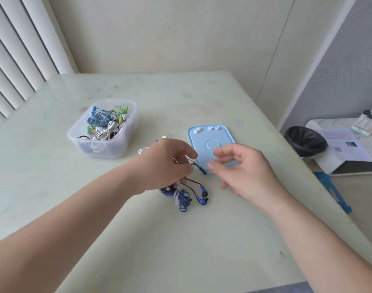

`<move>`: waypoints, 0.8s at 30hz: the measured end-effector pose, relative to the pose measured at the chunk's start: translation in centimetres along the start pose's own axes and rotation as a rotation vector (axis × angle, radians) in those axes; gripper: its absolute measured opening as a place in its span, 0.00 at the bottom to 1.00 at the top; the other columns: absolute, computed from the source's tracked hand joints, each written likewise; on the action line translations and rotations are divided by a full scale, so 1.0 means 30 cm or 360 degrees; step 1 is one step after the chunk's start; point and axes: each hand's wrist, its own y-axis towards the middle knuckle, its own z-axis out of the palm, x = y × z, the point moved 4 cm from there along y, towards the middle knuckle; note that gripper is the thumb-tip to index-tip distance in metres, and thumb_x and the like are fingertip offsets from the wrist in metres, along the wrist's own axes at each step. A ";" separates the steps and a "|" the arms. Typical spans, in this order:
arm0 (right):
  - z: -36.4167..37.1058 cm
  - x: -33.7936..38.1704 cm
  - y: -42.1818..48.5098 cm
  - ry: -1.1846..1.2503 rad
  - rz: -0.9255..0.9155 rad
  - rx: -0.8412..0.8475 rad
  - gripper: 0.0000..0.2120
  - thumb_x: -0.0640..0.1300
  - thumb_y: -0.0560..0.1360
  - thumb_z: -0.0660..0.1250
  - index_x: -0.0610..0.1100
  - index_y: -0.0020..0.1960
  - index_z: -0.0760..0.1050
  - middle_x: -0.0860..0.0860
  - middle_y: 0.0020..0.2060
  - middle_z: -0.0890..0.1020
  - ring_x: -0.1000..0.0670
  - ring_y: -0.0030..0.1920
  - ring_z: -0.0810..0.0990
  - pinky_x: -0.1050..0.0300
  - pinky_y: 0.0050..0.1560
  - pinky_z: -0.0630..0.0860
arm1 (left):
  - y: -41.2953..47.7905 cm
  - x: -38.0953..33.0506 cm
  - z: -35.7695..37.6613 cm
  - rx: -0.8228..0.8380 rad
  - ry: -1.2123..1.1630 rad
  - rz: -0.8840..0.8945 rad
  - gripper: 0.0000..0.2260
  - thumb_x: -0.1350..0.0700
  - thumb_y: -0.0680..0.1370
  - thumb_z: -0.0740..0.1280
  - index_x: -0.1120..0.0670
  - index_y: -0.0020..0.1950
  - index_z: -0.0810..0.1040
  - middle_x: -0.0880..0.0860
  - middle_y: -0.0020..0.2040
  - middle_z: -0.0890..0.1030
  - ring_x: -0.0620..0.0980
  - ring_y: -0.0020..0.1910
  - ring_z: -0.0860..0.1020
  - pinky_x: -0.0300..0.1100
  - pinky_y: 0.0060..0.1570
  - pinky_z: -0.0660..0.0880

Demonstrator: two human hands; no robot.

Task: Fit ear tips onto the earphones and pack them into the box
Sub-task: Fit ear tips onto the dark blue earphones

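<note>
The coiled bundle of the blue earphones (181,197) lies on the pale green surface (180,246) just under and on the near side of my left grip (168,163), its two blue earbuds (202,195) resting beside the coil, below the gap between my two grips. My left grip is curled closed around the thin dark cord that rises from that bundle. The cord's black plug (202,171) pokes out past my fingertips toward my right grip (244,166). My right grip hangs just beside the plug without touching it, half open, with thumb and forefinger loosely bent toward each other and nothing visible between them. Directly beyond my right grip, and partly hidden by it, lies a light blue lid (210,138) flat on the surface. Three white ear tips (210,128) sit along the lid's far edge, well clear of both grips. Just behind my left grip peek white earphones (143,150) and a small purple piece (156,141). Farther off, beyond and to the left of my left grip, stands the clear box (100,144), filled with tangled blue, green and white earphones. Far to the right of my right grip, off the surface, is a black-lined bin (305,142).
</note>
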 end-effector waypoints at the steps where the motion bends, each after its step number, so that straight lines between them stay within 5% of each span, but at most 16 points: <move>1: -0.002 0.007 -0.010 -0.0114 -0.0050 -0.0016 0.08 0.48 0.73 0.78 0.52 0.49 0.81 0.55 0.42 0.85 0.58 0.27 0.77 0.65 0.31 0.70 | 0.002 0.003 -0.004 -0.0056 0.0068 0.0029 0.10 0.58 0.79 0.69 0.46 0.58 0.80 0.47 0.43 0.83 0.42 0.38 0.86 0.36 0.32 0.77; 4: 0.033 0.025 -0.044 -0.0361 -0.0081 0.0215 0.12 0.55 0.67 0.81 0.51 0.44 0.82 0.54 0.41 0.84 0.62 0.27 0.74 0.71 0.30 0.66 | 0.003 0.001 -0.020 -0.0184 0.0452 0.0148 0.12 0.55 0.77 0.70 0.45 0.59 0.81 0.42 0.43 0.82 0.41 0.42 0.82 0.43 0.44 0.81; 7: 0.077 0.019 -0.071 -0.0731 -0.0056 0.0450 0.18 0.60 0.65 0.81 0.55 0.51 0.83 0.57 0.44 0.82 0.62 0.38 0.78 0.68 0.38 0.73 | -0.005 -0.010 -0.033 -0.0273 0.0687 0.0282 0.11 0.54 0.77 0.72 0.46 0.59 0.82 0.43 0.48 0.81 0.44 0.45 0.80 0.42 0.48 0.78; 10: 0.082 0.014 -0.066 -0.0801 -0.0115 0.0439 0.12 0.56 0.69 0.79 0.54 0.50 0.84 0.57 0.44 0.80 0.58 0.44 0.80 0.62 0.47 0.78 | -0.019 -0.027 -0.040 -0.0355 0.0760 0.0437 0.11 0.55 0.76 0.73 0.47 0.58 0.83 0.45 0.52 0.80 0.42 0.46 0.80 0.42 0.49 0.78; 14: 0.081 0.020 -0.064 -0.0840 -0.0260 0.0439 0.02 0.46 0.75 0.73 0.51 0.46 0.84 0.54 0.38 0.82 0.55 0.34 0.76 0.63 0.37 0.74 | -0.058 -0.065 -0.002 -0.0173 0.0658 0.0752 0.13 0.58 0.75 0.72 0.46 0.58 0.84 0.41 0.54 0.81 0.32 0.48 0.76 0.33 0.49 0.73; 18: 0.051 -0.010 -0.055 -0.0387 -0.0069 0.0390 0.05 0.43 0.77 0.71 0.52 0.49 0.85 0.62 0.28 0.78 0.59 0.27 0.74 0.68 0.31 0.71 | -0.078 -0.049 0.045 0.0055 0.0536 0.0805 0.20 0.61 0.73 0.71 0.47 0.64 0.80 0.41 0.54 0.83 0.37 0.56 0.79 0.28 0.52 0.73; 24: 0.033 -0.006 -0.034 0.0456 0.0196 0.0338 0.04 0.36 0.76 0.73 0.39 0.50 0.86 0.45 0.37 0.84 0.48 0.35 0.81 0.55 0.36 0.80 | -0.047 -0.032 0.070 -0.0195 0.0388 0.0807 0.16 0.59 0.74 0.75 0.50 0.60 0.81 0.44 0.49 0.83 0.41 0.46 0.83 0.39 0.45 0.80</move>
